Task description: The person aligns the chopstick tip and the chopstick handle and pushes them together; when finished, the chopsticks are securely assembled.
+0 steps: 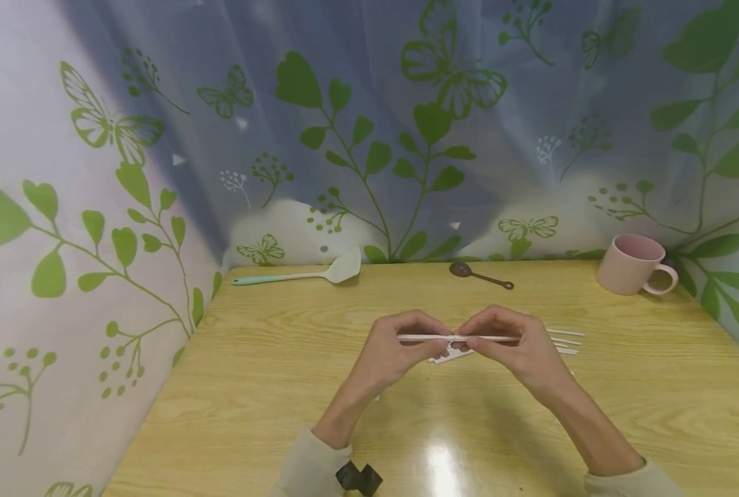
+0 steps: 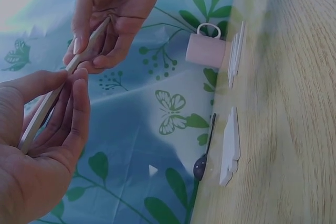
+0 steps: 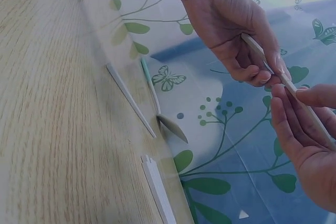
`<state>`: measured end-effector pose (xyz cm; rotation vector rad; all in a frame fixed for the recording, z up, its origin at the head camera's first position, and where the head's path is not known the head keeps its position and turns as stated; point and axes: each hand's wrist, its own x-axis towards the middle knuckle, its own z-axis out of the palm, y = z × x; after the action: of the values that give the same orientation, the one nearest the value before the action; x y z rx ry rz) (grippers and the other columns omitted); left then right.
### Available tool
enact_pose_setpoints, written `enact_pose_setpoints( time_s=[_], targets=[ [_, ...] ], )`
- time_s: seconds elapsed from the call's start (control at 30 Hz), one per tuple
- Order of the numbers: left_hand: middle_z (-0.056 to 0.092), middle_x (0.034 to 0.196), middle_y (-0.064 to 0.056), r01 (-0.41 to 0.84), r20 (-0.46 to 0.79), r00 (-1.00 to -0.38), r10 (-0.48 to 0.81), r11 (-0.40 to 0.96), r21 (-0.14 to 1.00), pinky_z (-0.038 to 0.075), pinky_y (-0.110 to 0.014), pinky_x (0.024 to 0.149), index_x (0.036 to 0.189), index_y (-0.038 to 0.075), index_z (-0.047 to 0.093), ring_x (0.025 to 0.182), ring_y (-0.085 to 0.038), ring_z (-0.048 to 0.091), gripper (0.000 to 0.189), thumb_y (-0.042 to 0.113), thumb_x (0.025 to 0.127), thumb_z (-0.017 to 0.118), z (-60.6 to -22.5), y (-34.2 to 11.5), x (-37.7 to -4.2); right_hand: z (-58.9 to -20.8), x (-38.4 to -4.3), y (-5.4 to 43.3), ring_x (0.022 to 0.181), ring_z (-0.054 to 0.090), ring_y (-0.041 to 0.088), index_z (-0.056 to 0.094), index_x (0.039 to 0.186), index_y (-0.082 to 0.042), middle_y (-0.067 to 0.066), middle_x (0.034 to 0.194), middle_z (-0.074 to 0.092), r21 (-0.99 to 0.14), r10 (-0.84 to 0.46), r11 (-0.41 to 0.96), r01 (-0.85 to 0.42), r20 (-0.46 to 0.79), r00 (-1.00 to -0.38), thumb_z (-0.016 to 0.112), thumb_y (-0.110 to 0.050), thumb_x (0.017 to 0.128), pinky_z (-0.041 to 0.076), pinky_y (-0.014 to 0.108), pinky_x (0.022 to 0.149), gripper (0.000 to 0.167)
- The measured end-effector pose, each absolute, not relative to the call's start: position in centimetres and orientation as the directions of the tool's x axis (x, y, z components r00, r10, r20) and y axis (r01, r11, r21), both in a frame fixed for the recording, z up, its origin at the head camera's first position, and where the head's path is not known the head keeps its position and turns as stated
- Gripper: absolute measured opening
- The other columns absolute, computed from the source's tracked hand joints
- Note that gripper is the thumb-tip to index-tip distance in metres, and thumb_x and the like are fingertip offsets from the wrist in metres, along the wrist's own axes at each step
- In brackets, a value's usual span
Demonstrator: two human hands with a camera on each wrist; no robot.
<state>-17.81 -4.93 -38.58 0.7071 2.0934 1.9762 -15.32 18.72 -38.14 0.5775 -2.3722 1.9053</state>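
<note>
Both hands hold a thin white stick (image 1: 425,338) level above the middle of the table. My left hand (image 1: 387,348) pinches one half between thumb and fingers, and my right hand (image 1: 511,338) pinches the other. Their fingertips come together at the stick's middle. In the left wrist view the stick (image 2: 44,113) runs from the left palm to the right palm. Below the hands lies a bundle of white sticks (image 1: 449,355), partly covered by the fingers. Several separate sticks (image 1: 565,334) lie beyond the right hand. A single stick (image 3: 128,98) shows in the right wrist view.
Along the table's back edge lie a spatula (image 1: 344,268) with a green handle and a brown spoon (image 1: 461,269). A pink mug (image 1: 630,269) stands at the back right corner. Patterned cloth (image 1: 357,179) hangs behind and at the left of the wooden table (image 1: 270,359).
</note>
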Motion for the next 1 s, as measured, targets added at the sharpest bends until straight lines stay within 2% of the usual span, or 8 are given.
enact_pose_setpoints(
  time_s=[0.23,0.37,0.57,0.67,0.77,0.9,1.0],
  targets=[
    [0.076,0.106,-0.005,0.207,0.185,-0.88,0.438,0.002,0.978,0.064,-0.037,0.08,0.105,0.011,0.078,0.09,-0.02,0.077,0.014,0.013,0.091,0.081,-38.7,-4.6,-17.5,-38.3,-15.2,18.7,0.098,0.075,0.026,0.071,0.108,-0.003,0.006,0.106,0.074,-0.932,-0.267,0.169,-0.321,0.27,-0.925,0.072,-0.01,0.099,0.061,0.038,0.087,0.011],
    [0.077,0.104,-0.006,0.216,0.199,-0.877,0.438,-0.011,0.976,0.064,-0.041,0.081,0.105,0.009,0.077,0.089,-0.02,0.077,0.014,0.013,0.091,0.081,-38.7,-4.4,-17.5,-38.1,-15.2,18.8,0.099,0.075,0.025,0.071,0.108,-0.005,0.006,0.106,0.073,-0.928,-0.271,0.184,-0.323,0.268,-0.924,0.072,-0.012,0.099,0.061,0.038,0.088,0.011],
    [0.076,0.104,-0.005,0.25,0.206,-0.861,0.465,0.035,0.968,0.064,-0.045,0.08,0.11,0.012,0.076,0.086,-0.018,0.076,0.014,0.016,0.097,0.076,-38.7,-4.7,-17.8,-37.9,-15.9,19.4,0.103,0.073,0.024,0.069,0.112,-0.006,0.008,0.111,0.071,-0.918,-0.332,0.173,-0.358,0.287,-0.898,0.064,-0.01,0.103,0.059,0.037,0.089,0.01],
    [0.076,0.101,-0.008,0.275,0.215,-0.843,0.494,0.052,0.96,0.063,-0.048,0.079,0.116,0.011,0.075,0.082,-0.019,0.075,0.017,0.018,0.104,0.067,-39.0,-5.2,-17.9,-38.0,-16.5,19.7,0.103,0.072,0.027,0.065,0.114,-0.002,0.011,0.112,0.068,-0.925,-0.364,0.118,-0.36,0.297,-0.883,0.06,-0.006,0.104,0.06,0.039,0.09,0.011],
    [0.075,0.097,-0.011,0.291,0.216,-0.835,0.506,0.074,0.954,0.063,-0.044,0.078,0.122,0.01,0.074,0.08,-0.018,0.074,0.022,0.02,0.108,0.06,-39.2,-6.1,-18.0,-38.3,-17.3,19.7,0.103,0.073,0.03,0.063,0.116,0.003,0.011,0.112,0.068,-0.947,-0.386,0.042,-0.318,0.279,-0.88,0.061,-0.004,0.104,0.061,0.042,0.092,0.014],
    [0.075,0.099,-0.013,0.271,0.19,-0.839,0.51,0.09,0.958,0.062,-0.036,0.076,0.125,0.01,0.073,0.079,-0.018,0.072,0.023,0.02,0.107,0.06,-39.6,-7.0,-17.9,-39.1,-18.2,19.2,0.099,0.075,0.032,0.062,0.118,0.006,0.008,0.112,0.071,-0.967,-0.405,-0.086,-0.24,0.254,-0.878,0.061,-0.001,0.103,0.061,0.043,0.093,0.016],
    [0.076,0.101,-0.015,0.246,0.16,-0.843,0.513,0.104,0.964,0.063,-0.038,0.077,0.126,0.011,0.072,0.08,-0.019,0.072,0.023,0.019,0.106,0.062,-39.9,-7.6,-17.8,-39.9,-18.9,18.6,0.095,0.076,0.029,0.063,0.119,0.003,0.008,0.11,0.074,-0.966,-0.399,-0.15,-0.209,0.253,-0.881,0.06,0.0,0.103,0.061,0.042,0.091,0.016]
  ],
)
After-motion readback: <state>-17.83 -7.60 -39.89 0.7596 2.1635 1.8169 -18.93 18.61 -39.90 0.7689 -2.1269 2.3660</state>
